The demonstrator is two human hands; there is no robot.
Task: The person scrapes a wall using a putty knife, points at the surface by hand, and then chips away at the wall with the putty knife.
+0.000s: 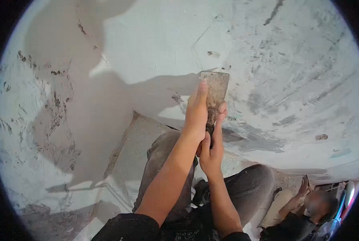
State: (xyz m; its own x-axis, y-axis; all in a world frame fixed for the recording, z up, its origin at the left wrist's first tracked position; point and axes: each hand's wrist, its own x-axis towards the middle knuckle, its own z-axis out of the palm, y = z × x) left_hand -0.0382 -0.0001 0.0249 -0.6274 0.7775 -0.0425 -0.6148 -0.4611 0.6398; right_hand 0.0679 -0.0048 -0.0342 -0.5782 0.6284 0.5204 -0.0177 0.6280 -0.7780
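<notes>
Through the head camera I see my right hand (212, 154) gripping the scraper (217, 88), its handle mostly hidden. My left hand (196, 112) lies along the blade; most fingers are out of sight, so I can't tell whether it grips. The blade stands before the wall (159, 44), above its lower edge; contact is unclear.
</notes>
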